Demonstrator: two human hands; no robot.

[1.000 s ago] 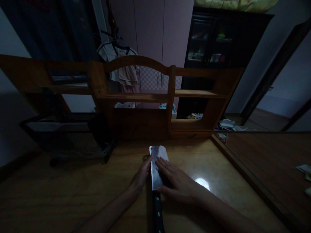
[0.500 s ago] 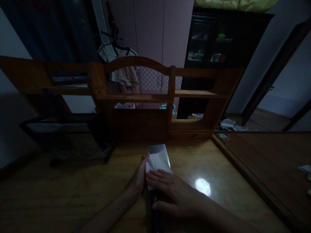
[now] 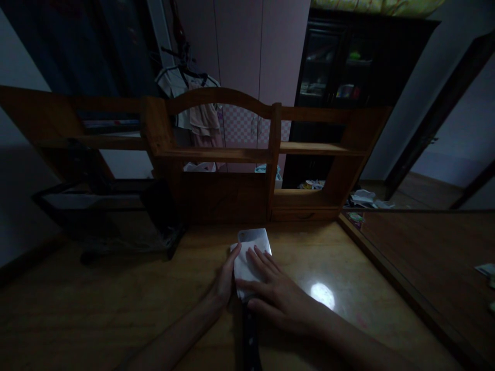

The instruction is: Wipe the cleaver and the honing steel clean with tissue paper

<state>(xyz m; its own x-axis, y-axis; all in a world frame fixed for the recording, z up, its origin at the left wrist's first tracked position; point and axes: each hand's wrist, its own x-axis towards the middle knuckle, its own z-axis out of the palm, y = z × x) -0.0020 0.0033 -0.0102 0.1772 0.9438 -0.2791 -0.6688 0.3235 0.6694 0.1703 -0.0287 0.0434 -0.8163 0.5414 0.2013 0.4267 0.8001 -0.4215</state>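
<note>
A cleaver [image 3: 252, 235] with a broad metal blade points away from me, its far end showing a small hole. Its dark riveted handle [image 3: 250, 335] runs toward the bottom edge of the view. Over most of the blade lies a white cloth or tissue [image 3: 244, 263]. My left hand [image 3: 226, 275] grips the blade's left edge, thumb on top near the cloth and the other fingers mostly hidden. Flat on the cloth rests my right hand [image 3: 276, 288], its fingers stretched out and slightly apart across the blade.
The wooden desk [image 3: 154, 309] has a raised wooden shelf unit [image 3: 220, 154] along its back. A black-framed object [image 3: 112, 221] stands at the left. To the right, a raised wooden edge [image 3: 386, 268] borders the desk. A bright light reflection shows on the desktop.
My right hand has slid forward along the blade, and its fingers have spread a little. More of the handle is uncovered. My left hand still holds the blade's left side.
</note>
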